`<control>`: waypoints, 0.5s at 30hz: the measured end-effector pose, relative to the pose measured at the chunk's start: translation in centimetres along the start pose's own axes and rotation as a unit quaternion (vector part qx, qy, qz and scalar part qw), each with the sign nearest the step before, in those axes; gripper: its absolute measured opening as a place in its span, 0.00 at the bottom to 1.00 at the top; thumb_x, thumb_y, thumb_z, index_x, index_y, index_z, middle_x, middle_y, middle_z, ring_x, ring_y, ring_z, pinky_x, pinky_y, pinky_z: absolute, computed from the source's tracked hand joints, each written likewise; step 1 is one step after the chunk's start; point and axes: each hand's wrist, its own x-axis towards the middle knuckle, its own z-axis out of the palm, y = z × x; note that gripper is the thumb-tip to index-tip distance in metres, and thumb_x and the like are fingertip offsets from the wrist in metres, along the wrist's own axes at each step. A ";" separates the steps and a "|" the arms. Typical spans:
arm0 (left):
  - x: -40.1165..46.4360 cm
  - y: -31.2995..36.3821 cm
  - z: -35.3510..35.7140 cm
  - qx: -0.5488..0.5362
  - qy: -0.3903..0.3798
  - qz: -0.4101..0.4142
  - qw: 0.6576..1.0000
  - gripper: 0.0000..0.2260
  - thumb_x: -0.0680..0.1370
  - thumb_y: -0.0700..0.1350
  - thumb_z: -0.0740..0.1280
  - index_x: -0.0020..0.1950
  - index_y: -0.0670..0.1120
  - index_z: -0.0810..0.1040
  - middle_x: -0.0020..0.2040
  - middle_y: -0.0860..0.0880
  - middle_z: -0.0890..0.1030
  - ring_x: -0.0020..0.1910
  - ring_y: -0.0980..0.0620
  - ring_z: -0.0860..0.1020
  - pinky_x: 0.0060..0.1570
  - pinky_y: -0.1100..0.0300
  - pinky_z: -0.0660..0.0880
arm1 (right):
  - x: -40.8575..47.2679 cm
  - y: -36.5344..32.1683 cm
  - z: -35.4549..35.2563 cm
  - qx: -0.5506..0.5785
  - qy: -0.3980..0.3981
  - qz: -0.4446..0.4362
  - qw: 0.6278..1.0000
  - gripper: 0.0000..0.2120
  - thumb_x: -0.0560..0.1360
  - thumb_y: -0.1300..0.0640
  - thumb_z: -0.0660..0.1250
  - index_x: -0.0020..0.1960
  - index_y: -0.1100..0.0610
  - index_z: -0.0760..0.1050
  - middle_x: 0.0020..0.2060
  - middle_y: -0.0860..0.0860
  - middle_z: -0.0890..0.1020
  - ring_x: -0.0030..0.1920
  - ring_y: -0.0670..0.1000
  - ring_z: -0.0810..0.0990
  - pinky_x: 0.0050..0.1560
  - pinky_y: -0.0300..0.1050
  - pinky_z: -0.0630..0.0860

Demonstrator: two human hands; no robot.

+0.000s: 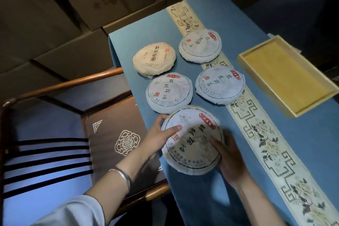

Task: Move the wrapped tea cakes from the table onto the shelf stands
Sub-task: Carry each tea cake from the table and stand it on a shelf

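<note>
Both hands close on the nearest tea cake, a white-wrapped disc at the near edge of the table. The left hand clasps its left rim, thumb laid across the top face and the fingers curled out of sight at the edge. The right hand cups the right rim, thumb pressed on the wrapper. The disc seems tipped up a little on its near side, though whether it has left the cloth cannot be told.

The step in hand appears to be the pick-up of the first cake. The next move calls for lifting it level in both hands and carrying it to the shelf stands, which lie outside the view, so the person will likely have to turn away from the table.

Counted: five wrapped cakes in all. Four are white, the held one plus three lying flat farther up the table. One is tan, at the far left. One shallow yellow-lined tray sits on the right, and one chair stands beside the table.
</note>
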 end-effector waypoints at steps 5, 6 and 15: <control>-2.3 2.0 -3.9 -0.131 0.034 0.006 0.991 0.29 0.64 0.45 0.78 0.63 0.45 0.75 0.58 0.41 0.83 0.55 0.41 0.83 0.56 0.45 0.79 | 0.2 -2.0 4.3 -0.022 -0.037 -0.029 0.999 0.19 0.73 0.66 0.70 0.61 0.52 0.75 0.55 0.56 0.85 0.56 0.56 0.83 0.55 0.55 0.80; -2.9 2.3 -4.9 -0.156 0.034 0.015 0.987 0.30 0.65 0.45 0.77 0.66 0.45 0.74 0.59 0.40 0.82 0.56 0.40 0.82 0.57 0.44 0.79 | 0.1 -2.4 5.6 -0.021 -0.045 -0.024 0.998 0.20 0.72 0.64 0.72 0.62 0.52 0.75 0.53 0.54 0.86 0.54 0.55 0.85 0.51 0.53 0.81; -10.1 3.2 -15.5 -0.302 0.126 0.140 0.934 0.25 0.74 0.41 0.72 0.70 0.45 0.72 0.63 0.39 0.80 0.61 0.38 0.79 0.62 0.37 0.74 | -2.8 -2.8 17.7 0.008 -0.113 -0.002 0.994 0.14 0.80 0.56 0.65 0.65 0.53 0.71 0.48 0.47 0.87 0.47 0.45 0.86 0.41 0.40 0.81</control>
